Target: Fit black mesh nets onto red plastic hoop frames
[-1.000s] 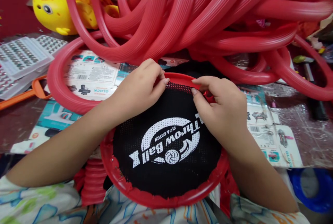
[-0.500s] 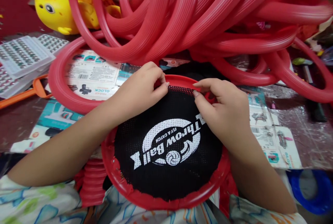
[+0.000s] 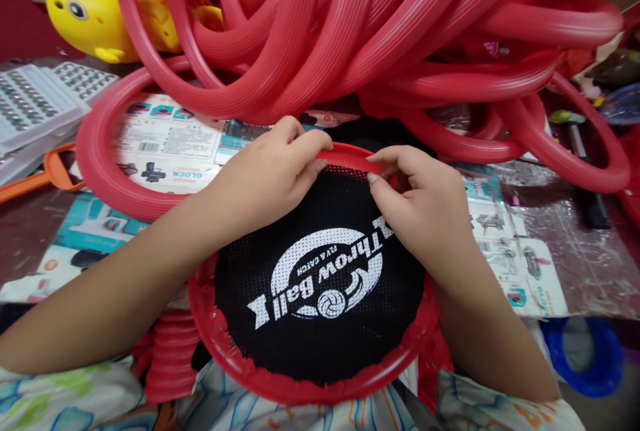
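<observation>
A round black mesh net with white "Throw Ball" lettering, upside down to me, spans a red plastic ring close to my body. Along the near and side edges the net meets the ring in a wavy red border. My left hand is at the far edge, thumb and forefinger pinched together on the net's edge by the rim. A short way to its right, my right hand pinches the same far edge with thumb and forefinger. Between them a strip of net and bare rim shows. The fingertips partly hide what they grip.
Large ribbed red hoops are piled behind the ring. Printed cardboard sheets lie beneath. At left are clear trays of small metal parts, an orange tool and yellow toy shells. A blue ring lies lower right.
My left forefinger has moved slightly right, over the far rim. The right hand keeps nearly the same pinch. The whole view has shifted a little, so the surroundings appear further left.
</observation>
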A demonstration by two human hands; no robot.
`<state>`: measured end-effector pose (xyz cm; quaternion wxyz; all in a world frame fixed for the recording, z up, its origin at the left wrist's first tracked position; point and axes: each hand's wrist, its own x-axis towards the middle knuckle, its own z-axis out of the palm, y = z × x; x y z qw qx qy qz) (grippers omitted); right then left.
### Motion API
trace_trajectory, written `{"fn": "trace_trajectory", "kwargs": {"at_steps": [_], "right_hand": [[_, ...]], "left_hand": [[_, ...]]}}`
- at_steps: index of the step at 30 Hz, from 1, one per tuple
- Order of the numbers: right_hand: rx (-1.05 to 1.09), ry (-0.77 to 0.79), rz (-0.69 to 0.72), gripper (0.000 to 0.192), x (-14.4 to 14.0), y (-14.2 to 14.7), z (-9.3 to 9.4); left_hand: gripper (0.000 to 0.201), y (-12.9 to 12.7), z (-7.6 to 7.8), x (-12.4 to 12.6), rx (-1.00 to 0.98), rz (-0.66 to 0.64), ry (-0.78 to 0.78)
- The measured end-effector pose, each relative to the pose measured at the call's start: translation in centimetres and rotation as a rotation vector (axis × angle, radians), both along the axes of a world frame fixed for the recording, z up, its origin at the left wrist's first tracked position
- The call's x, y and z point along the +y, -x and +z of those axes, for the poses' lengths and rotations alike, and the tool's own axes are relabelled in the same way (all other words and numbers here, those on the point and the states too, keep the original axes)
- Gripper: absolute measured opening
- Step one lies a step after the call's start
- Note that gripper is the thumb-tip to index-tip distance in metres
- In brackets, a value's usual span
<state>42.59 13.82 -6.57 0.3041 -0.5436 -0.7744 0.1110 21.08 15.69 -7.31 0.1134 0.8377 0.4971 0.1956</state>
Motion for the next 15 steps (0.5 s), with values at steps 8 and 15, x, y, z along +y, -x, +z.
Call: {"fn": "trace_trajectory", "kwargs": {"at_steps": [8,15], "right_hand": [[-0.006,-0.033,-0.032,0.024,0.0,-0.3,0.0],[0.001,-0.051,-0.046,0.023,0.2,-0.3,-0.4]], "left_hand": [[0.041,-0.3,-0.9,-0.6,0.172,-0.139,-0.087],[0.041,0.0,-1.3,-0.4,0.162,-0.148,-0.061]]}}
